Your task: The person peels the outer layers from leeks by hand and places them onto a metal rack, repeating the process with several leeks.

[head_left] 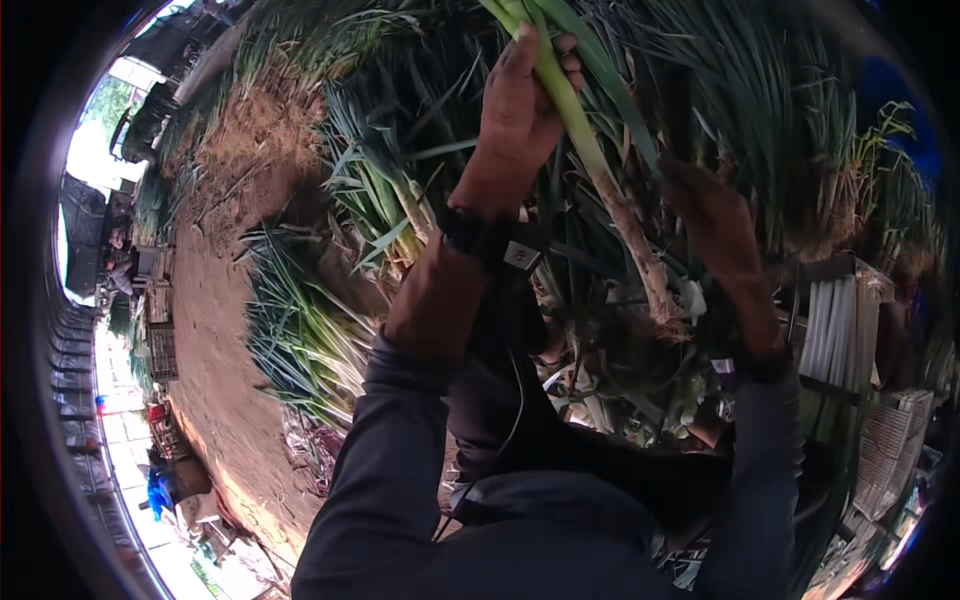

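Observation:
My left hand (pixel 518 115) is wrapped around the green upper part of a long leek (pixel 622 215), held slanting in front of me. Its dirt-covered lower stem and roots point down toward my legs. A broad green leaf (pixel 605 75) peels away from the stem and runs to my right hand (pixel 712 215). The fingers of that hand are closed on the leaf's end, in shadow and slightly blurred. More leeks (pixel 400 205) lie just left of my left wrist.
Green onions with pale stems (pixel 315 320) lie on the brown dirt ground (pixel 215 290) to the left. Heaps of long-leaved leeks (pixel 740 90) spread across the far side. At the right are white tubes (pixel 832 325) and a wire-mesh crate (pixel 893 440). Stripped leaves (pixel 610 415) lie near my legs.

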A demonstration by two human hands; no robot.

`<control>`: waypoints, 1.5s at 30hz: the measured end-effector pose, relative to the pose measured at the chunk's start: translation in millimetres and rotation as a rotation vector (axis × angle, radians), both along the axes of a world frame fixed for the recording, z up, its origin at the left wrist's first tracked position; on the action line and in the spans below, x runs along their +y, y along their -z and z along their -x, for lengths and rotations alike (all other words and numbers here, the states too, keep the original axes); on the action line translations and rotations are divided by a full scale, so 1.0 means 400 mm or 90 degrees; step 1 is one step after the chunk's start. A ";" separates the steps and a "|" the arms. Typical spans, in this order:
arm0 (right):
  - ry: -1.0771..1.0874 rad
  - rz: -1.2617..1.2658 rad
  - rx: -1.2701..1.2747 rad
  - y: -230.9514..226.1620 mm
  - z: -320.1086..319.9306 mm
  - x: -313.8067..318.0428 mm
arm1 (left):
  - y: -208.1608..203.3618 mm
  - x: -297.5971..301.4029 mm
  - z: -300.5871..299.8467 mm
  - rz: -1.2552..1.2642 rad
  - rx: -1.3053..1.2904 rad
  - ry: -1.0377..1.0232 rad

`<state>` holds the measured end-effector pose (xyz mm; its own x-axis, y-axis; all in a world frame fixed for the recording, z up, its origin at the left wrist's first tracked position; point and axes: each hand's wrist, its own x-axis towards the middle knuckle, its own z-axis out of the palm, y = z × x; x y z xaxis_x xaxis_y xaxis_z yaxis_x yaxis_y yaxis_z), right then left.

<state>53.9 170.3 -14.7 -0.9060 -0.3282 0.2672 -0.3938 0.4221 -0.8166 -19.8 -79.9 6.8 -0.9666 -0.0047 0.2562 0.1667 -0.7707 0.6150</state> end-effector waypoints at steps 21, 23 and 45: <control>-0.059 0.088 -0.052 0.018 0.028 -0.095 | -0.014 0.034 -0.040 0.071 -0.022 -0.028; -0.049 0.092 0.000 0.031 0.026 -0.094 | -0.011 0.035 -0.042 0.078 -0.041 -0.025; -0.098 0.162 -0.271 0.109 -0.087 0.072 | -0.014 0.030 0.007 0.001 -0.050 -0.023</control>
<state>88.6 199.2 -58.2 -0.8982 -0.4388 -0.0253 -0.0465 0.1521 -0.9873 -22.7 -67.9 12.5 -0.9829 -0.0395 0.1797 0.1457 -0.7637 0.6289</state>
